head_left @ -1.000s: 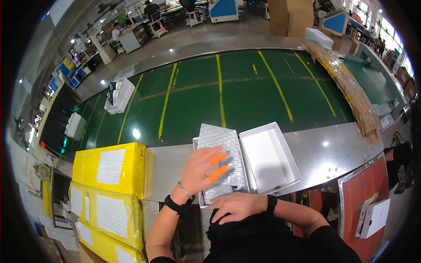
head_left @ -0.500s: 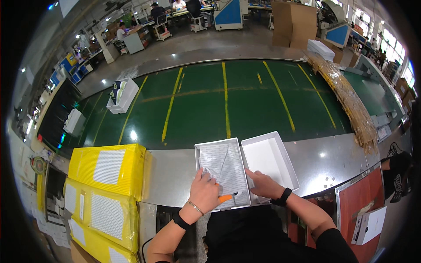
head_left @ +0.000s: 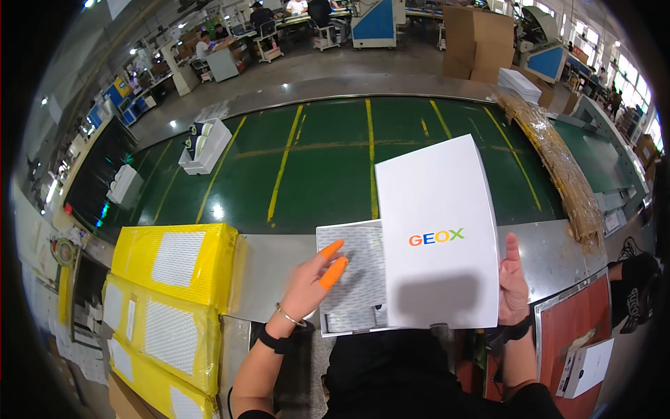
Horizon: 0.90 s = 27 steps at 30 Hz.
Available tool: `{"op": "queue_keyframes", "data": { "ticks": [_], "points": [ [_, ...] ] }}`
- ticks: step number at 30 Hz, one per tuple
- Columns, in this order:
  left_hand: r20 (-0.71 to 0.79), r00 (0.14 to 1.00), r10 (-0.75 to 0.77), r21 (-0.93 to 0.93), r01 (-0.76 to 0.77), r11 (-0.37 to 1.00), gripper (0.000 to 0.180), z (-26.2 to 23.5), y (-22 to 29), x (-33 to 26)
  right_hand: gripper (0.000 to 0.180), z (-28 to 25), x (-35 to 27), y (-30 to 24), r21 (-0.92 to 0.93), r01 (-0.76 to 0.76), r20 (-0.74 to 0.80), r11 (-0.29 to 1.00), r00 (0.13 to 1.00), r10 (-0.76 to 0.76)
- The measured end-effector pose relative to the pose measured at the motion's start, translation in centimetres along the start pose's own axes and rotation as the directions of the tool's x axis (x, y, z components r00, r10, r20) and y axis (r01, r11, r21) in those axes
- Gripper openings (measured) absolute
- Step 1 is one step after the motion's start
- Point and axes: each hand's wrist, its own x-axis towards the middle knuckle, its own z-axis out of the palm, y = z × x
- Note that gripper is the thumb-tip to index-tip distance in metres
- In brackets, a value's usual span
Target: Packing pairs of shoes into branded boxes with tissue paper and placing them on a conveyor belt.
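Observation:
An open white shoebox (head_left: 352, 333) rests on the metal ledge in front of me. Patterned tissue paper (head_left: 352, 293) covers what lies inside it. My left hand (head_left: 307, 283), two fingers in orange finger cots, is over the box's left side with its fingers apart and nothing in them. The white box lid (head_left: 436, 192), with coloured lettering on top, stands raised and tilted over the right part of the box and hides it. My right hand (head_left: 514, 283) grips the lid by its right edge; some of its fingers are hidden behind it.
Beyond the ledge runs a green conveyor belt (head_left: 328, 160) with yellow lines. Open white boxes with shoes (head_left: 204, 146) stand on its left. Yellow-wrapped packages (head_left: 178, 272) are stacked at my left. A white box (head_left: 586, 366) lies at lower right; plastic-wrapped cardboard (head_left: 551, 160) crosses the belt's right end.
My right hand has picked up the lid from beside the box and brought it left, turned top side up. My left hand has lifted off the tissue paper, its fingers spreading.

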Motion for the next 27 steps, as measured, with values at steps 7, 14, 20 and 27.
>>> {"op": "queue_keyframes", "data": {
  "ticks": [7,14,20,27],
  "points": [
    [0.086,0.988,0.126,-0.641,-0.042,0.766,0.088,2.9,0.4,-0.6,0.068,-1.3,-1.6,10.3,-0.09,-0.247,-0.14,0.965,0.962,0.233],
    [-0.159,0.98,0.119,0.341,-0.058,0.938,0.072,1.8,-5.8,-3.5,0.073,1.4,-0.8,14.2,-0.574,-0.365,-0.007,0.733,0.897,0.442],
    [-0.305,0.952,-0.03,-0.343,-0.081,0.936,0.053,6.4,-11.7,-3.5,0.065,-1.5,-1.1,19.4,-0.775,-0.152,-0.022,0.614,0.977,0.213],
    [-0.133,0.954,-0.27,-0.811,0.052,0.583,0.053,6.7,-10.3,-3.0,0.064,-2.4,-1.4,19.4,-0.488,-0.414,-0.117,0.768,0.903,0.412]
  ]
}}
